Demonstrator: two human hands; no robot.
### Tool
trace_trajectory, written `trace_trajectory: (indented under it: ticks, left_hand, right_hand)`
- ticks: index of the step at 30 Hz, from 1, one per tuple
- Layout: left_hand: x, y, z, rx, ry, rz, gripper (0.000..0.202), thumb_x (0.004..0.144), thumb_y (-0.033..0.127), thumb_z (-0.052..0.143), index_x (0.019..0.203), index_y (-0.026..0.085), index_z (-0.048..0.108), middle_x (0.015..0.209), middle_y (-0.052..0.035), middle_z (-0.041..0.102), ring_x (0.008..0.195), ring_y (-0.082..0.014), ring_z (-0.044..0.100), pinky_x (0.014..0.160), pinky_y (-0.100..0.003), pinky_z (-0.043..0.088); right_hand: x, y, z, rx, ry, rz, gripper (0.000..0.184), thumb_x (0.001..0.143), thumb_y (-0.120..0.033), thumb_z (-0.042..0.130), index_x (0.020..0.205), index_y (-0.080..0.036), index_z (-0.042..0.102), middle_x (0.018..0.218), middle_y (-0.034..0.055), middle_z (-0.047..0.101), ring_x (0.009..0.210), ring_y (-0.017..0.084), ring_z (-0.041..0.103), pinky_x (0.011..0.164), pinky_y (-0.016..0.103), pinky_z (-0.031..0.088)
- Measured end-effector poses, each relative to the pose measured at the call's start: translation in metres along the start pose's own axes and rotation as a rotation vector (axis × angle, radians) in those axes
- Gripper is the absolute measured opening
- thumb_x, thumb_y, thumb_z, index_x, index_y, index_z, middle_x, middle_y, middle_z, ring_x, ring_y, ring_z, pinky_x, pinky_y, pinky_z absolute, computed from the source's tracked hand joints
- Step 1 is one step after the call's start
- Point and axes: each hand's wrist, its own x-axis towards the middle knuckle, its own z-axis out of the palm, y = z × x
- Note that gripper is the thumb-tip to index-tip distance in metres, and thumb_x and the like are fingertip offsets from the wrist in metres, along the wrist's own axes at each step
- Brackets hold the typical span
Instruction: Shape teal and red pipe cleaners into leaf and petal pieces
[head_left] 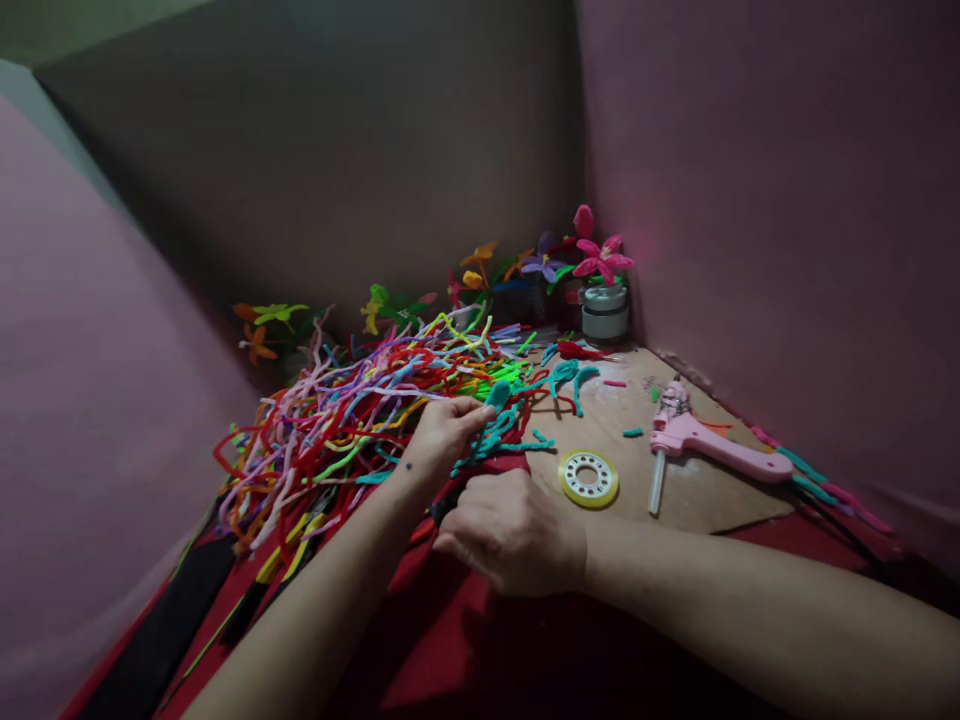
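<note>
My left hand (450, 432) pinches a teal fuzzy petal-shaped piece (498, 394), which looks like bent pipe cleaner, between thumb and fingertips. Just below and to the right, my right hand (514, 535) is closed with its back turned up. Something dark (442, 508) shows beside its fingers; whether the hand grips it I cannot tell. Beyond my left hand lies a big tangled heap of coloured pipe cleaners (360, 400). More teal pieces (566, 375) lie on the wooden board (622, 400). A roll of yellow tape (589, 478) is close to my right hand.
A pink glue gun (712, 445) with a glue stick rests on the board's right side. Yellow-and-black handled pliers (289, 545) lie at the left on the red cloth (442, 640). Several pipe-cleaner flowers stand along the back, one pink flower (602, 260) in a grey pot (604, 315). Walls enclose both sides.
</note>
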Motion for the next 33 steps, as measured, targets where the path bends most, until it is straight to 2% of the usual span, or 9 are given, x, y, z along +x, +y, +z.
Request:
trace_trajectory:
  ticks: [3,8,11,14,19,24,27,30,33]
  left_hand:
    - [0.028,0.020,0.025,0.038,-0.024,-0.004,0.029,0.063,0.040,0.063,0.055,0.014,0.051,0.039,0.0081,0.031,0.034,-0.0038,0.025,0.037,-0.020,0.017]
    - [0.068,0.042,0.059,0.076,-0.071,0.038,0.026,0.064,0.034,0.063,0.050,0.014,0.051,0.036,0.0069,0.035,0.032,-0.0040,0.029,0.037,-0.021,0.020]
    - [0.087,0.044,0.068,0.119,-0.084,0.049,0.029,0.062,0.035,0.065,0.048,0.014,0.052,0.036,0.0059,0.038,0.032,-0.0041,0.030,0.037,-0.021,0.020]
    - [0.096,0.039,0.069,0.162,-0.052,0.064,0.031,0.061,0.036,0.065,0.045,0.013,0.051,0.036,0.0054,0.039,0.032,-0.0039,0.030,0.038,-0.021,0.019]
    - [0.078,0.025,0.046,0.223,0.013,0.062,0.024,0.062,0.032,0.061,0.049,0.014,0.055,0.036,0.0055,0.039,0.034,-0.0051,0.031,0.038,-0.021,0.020]
    - [0.039,0.012,-0.003,0.282,0.063,0.043,0.021,0.062,0.034,0.059,0.055,0.014,0.061,0.039,0.0048,0.044,0.037,-0.0060,0.033,0.039,-0.020,0.022]
    - [0.018,0.001,-0.029,0.404,0.076,0.071,0.021,0.064,0.034,0.058,0.062,0.014,0.065,0.046,0.0031,0.051,0.043,-0.0082,0.041,0.043,-0.020,0.029]
    - [0.001,-0.010,-0.041,0.523,0.089,0.094,0.021,0.066,0.034,0.057,0.068,0.016,0.067,0.062,-0.0003,0.063,0.058,-0.0131,0.054,0.055,-0.021,0.038]
    - [-0.010,-0.018,-0.043,0.578,0.132,0.109,0.020,0.068,0.032,0.056,0.074,0.018,0.068,0.075,-0.0027,0.067,0.071,-0.0168,0.059,0.066,-0.023,0.041]
  right_hand:
    - [-0.003,-0.001,0.005,0.028,-0.062,0.007,0.027,0.084,-0.029,0.043,0.063,-0.016,0.055,0.056,0.0031,0.059,0.054,0.012,0.053,0.050,0.024,0.034]
    - [-0.008,0.004,0.014,0.043,-0.092,0.053,0.028,0.081,-0.032,0.044,0.060,-0.017,0.056,0.057,0.0024,0.061,0.055,0.013,0.057,0.050,0.024,0.036]
    - [-0.007,0.007,0.016,0.026,-0.110,0.057,0.027,0.079,-0.031,0.045,0.057,-0.018,0.054,0.056,0.0020,0.061,0.053,0.014,0.057,0.047,0.025,0.035]
    - [-0.006,0.008,0.014,0.025,-0.128,0.092,0.028,0.079,-0.032,0.045,0.056,-0.017,0.053,0.057,0.0023,0.062,0.055,0.014,0.058,0.048,0.025,0.035]
    - [-0.005,0.007,0.010,0.044,-0.142,0.132,0.031,0.081,-0.035,0.045,0.058,-0.017,0.057,0.058,0.0024,0.063,0.058,0.014,0.058,0.047,0.024,0.034]
    - [-0.009,0.002,0.016,0.075,-0.183,0.114,0.030,0.081,-0.034,0.045,0.060,-0.017,0.058,0.059,0.0022,0.062,0.057,0.013,0.056,0.048,0.024,0.033]
    - [-0.011,-0.001,0.020,0.093,-0.198,0.109,0.030,0.081,-0.034,0.045,0.058,-0.017,0.056,0.057,0.0018,0.062,0.055,0.012,0.056,0.048,0.024,0.031]
    - [-0.012,-0.003,0.023,0.083,-0.217,0.112,0.030,0.081,-0.032,0.046,0.057,-0.017,0.055,0.055,0.0019,0.061,0.053,0.012,0.054,0.045,0.025,0.026]
    - [-0.013,-0.005,0.024,0.056,-0.229,0.122,0.029,0.080,-0.031,0.047,0.055,-0.017,0.055,0.054,0.0022,0.060,0.051,0.012,0.053,0.044,0.025,0.024]
